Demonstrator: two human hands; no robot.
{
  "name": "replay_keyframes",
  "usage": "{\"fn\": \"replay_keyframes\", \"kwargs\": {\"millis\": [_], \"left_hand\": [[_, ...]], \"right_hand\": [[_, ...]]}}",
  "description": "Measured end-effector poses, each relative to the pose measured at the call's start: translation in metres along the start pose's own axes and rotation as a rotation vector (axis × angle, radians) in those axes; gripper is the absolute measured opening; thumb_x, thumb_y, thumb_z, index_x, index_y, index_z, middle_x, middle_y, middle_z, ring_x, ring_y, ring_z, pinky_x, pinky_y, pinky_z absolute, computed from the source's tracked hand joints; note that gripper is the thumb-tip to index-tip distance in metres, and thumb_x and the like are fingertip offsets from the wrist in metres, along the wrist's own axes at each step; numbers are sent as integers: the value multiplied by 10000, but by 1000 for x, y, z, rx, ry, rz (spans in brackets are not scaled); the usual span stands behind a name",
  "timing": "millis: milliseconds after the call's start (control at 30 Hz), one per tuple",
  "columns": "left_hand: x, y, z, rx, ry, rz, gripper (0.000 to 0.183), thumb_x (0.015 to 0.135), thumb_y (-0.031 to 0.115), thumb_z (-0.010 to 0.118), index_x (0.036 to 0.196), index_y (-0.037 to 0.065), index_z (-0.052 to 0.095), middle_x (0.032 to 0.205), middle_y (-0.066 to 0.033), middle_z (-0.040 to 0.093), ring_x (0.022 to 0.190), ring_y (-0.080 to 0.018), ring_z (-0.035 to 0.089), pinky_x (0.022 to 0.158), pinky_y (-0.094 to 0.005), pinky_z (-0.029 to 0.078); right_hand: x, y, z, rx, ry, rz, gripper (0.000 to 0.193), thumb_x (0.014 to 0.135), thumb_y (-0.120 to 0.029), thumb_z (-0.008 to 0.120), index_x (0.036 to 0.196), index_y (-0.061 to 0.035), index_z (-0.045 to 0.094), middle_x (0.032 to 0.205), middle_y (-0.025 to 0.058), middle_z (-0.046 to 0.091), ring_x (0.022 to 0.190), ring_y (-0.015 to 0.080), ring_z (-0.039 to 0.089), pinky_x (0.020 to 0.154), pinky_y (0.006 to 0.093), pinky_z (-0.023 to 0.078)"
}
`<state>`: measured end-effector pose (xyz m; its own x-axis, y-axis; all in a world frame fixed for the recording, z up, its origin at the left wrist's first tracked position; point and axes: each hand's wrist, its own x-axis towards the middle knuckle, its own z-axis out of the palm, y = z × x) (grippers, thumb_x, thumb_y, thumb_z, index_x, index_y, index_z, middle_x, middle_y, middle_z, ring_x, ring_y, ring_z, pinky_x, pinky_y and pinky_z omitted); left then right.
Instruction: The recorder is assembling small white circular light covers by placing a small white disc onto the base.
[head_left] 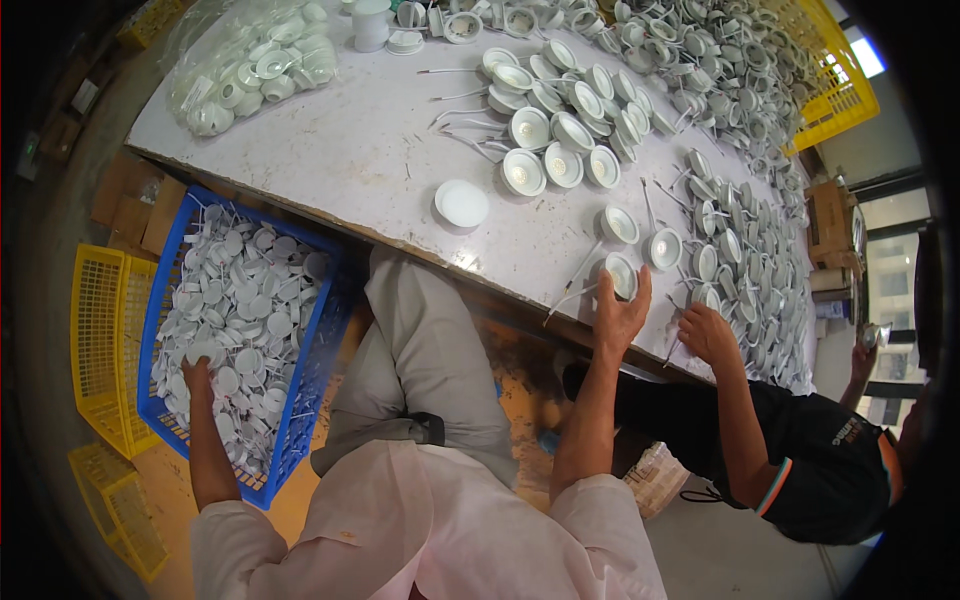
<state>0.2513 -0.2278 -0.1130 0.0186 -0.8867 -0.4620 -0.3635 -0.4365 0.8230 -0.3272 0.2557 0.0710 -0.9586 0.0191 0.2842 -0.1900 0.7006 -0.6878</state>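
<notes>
My left hand [198, 375] reaches into a blue plastic crate [262, 492] heaped with white round downlights. Its fingers are closed on the edge of one covered downlight [202, 352], just over the heap. At the table's front edge, the thumb and fingers of my right hand [622, 318] wrap round an uncovered downlight housing [620, 272] with a cable trailing to the left. Two more open housings, one farther back [619, 224] and one to the right [664, 249], stand close by. A white domed cover [462, 204] lies alone on the table to the left.
Several open housings [565, 165] cluster mid-table; large heaps [735, 240] fill the right and back. A clear bag of white cups [262, 75] lies back left. A co-worker's hand [707, 333] works beside mine. Yellow crates [100, 340] stand left of the blue one.
</notes>
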Motion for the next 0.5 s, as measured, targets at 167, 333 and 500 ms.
{"fn": "replay_keyframes", "kwargs": {"millis": [167,333,500], "left_hand": [[33,-25,-41,634,238,588,588,798,156,677,1307,-43,462,1324,-215,502,1204,-312,501,1004,-377,409],[-244,156,219,117,-860,688,505,777,61,702,1253,12,539,1312,-141,533,1147,-236,557,948,-327,463],[-328,205,280,74,-971,676,766,732,34,726,1396,38,343,1358,-148,496,1225,-264,517,955,-369,464]], "right_hand": [[-28,-48,11,460,-58,-36,755,738,-81,750,1377,34,364,1352,171,407,1218,253,455,1033,355,363],[-81,-96,23,606,-317,-117,795,706,-43,756,1383,25,345,1345,170,410,1232,266,445,1035,374,361],[-128,-136,34,680,-644,-441,828,690,26,738,1407,6,326,1348,126,399,1236,223,437,1025,334,371]]}}
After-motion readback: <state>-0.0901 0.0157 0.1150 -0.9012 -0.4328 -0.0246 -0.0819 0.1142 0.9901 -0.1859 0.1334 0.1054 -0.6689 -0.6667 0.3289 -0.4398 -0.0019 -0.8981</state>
